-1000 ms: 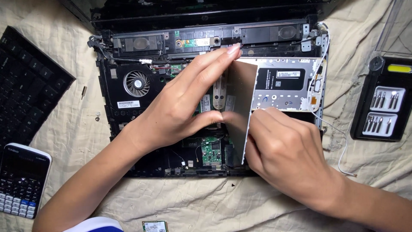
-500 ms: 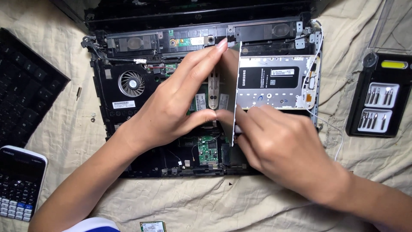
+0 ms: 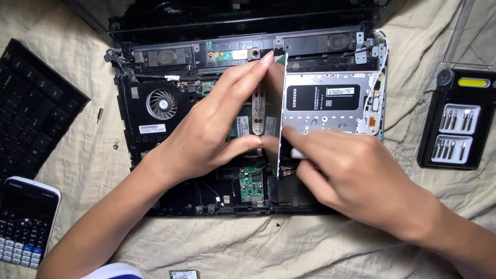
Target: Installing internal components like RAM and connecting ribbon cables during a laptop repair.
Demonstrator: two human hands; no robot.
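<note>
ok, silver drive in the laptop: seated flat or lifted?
Lifted. The silver drive stands tilted, its left edge raised above the open laptop base; left hand and right hand grip that edge.

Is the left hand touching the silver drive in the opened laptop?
Touching. The head view shows the left hand with fingertips and thumb pressed on the left edge of the silver drive.

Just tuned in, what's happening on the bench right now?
A person is working inside an opened laptop lying on a beige cloth. The left hand and right hand both grip the silver optical drive at its left edge, over the laptop's right side. A detached keyboard, a calculator and a screwdriver bit case lie alongside.
</note>
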